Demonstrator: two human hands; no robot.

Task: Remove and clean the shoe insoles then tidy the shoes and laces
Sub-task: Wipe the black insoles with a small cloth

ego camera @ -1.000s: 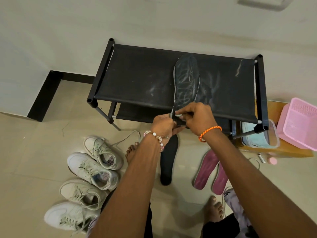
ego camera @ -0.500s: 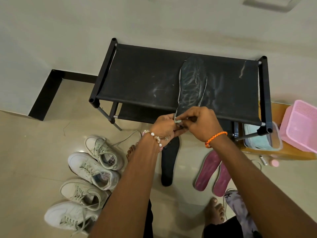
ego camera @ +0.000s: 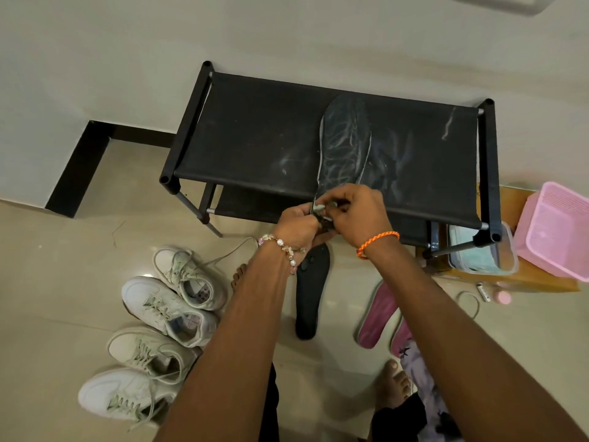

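A dark insole (ego camera: 345,145), streaked with whitish marks, lies lengthwise on top of the black shoe rack (ego camera: 255,135). My left hand (ego camera: 298,226) and my right hand (ego camera: 353,212) meet at its near heel end, both pinching it with curled fingers. A small pale thing shows between the fingertips; I cannot tell what it is. A second black insole (ego camera: 310,291) lies on the floor under my wrists. Two pink insoles (ego camera: 379,314) lie on the floor to the right. Several white sneakers (ego camera: 165,311) with pale green laces stand in a row at the left.
A pink basket (ego camera: 557,224) and a clear box (ego camera: 481,250) holding a teal cloth sit on a low wooden board at the right, with a small pink bottle (ego camera: 502,296) beside it. My bare feet are on the tiled floor. The wall runs behind the rack.
The view has shifted slightly. My hands stay at the insole's heel end, and the fingers have worked a little closer together.
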